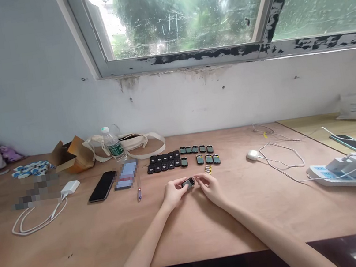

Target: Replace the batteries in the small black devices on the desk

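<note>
The left hand (173,194) had it, thumb in front and fingers behind, pinching a small grey-screened electronic device (187,184) right there between the two hands! And look at the line of it: the long axis ran crosswise, from the left thumb toward the right hand's fingertips, its far end tipped slightly away from the person. The right hand (211,188) hung just beside that end, fingers bent and thumb close to the forefinger; whether they touched the device or gripped some tiny part, nobody could tell from here. So the left was the nearer hand, in firm contact, the right a whisker off. Just beyond the right fingers lay a few yellow-marked little pieces (208,170), beyond those the screen units (200,160) in rows, and beyond the left hand two neat ranks of black casings (164,166)!
</note>
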A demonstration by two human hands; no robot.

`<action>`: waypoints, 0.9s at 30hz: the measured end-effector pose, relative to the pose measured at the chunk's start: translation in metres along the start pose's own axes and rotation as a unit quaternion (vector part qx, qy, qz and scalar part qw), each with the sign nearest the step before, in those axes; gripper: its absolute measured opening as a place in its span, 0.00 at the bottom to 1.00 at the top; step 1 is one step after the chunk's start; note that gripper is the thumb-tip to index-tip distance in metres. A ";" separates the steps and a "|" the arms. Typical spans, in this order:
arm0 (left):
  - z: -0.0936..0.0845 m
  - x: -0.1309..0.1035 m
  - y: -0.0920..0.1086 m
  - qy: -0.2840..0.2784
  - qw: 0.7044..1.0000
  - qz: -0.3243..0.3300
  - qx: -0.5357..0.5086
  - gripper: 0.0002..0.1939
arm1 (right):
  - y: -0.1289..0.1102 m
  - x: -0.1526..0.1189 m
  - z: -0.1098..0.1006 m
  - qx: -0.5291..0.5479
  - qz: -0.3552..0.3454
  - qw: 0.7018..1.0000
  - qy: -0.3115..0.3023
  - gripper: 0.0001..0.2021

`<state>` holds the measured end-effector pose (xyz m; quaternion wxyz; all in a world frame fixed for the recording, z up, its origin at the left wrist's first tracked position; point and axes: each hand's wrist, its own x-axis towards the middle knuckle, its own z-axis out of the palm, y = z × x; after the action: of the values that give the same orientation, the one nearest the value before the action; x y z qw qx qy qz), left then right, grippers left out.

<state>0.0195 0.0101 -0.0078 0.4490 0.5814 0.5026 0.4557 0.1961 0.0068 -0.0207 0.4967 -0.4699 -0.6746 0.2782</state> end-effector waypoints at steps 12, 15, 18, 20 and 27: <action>0.004 0.002 -0.008 -0.027 0.999 -0.014 -0.035 0.18 | -0.004 0.000 0.007 0.096 0.066 0.993 -0.027 0.17; 0.004 0.002 -0.008 -0.035 0.999 -0.004 -0.029 0.17 | -0.003 0.002 0.008 0.062 0.047 0.997 -0.026 0.18; 0.004 0.001 -0.007 -0.040 0.999 0.007 -0.023 0.17 | -0.002 0.002 0.008 0.029 0.011 0.999 -0.034 0.18; 0.003 0.001 -0.006 -0.037 0.999 0.005 -0.025 0.17 | -0.001 0.002 0.008 0.000 -0.015 0.999 -0.031 0.18; 0.005 0.002 -0.007 -0.036 0.997 -0.024 -0.062 0.19 | -0.007 -0.005 0.008 -0.131 -0.102 0.985 -0.043 0.14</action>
<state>0.0229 0.0124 -0.0152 0.5128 0.5562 0.4707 0.4540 0.1866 -0.0002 -0.0196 0.4271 -0.4474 -0.7702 0.1555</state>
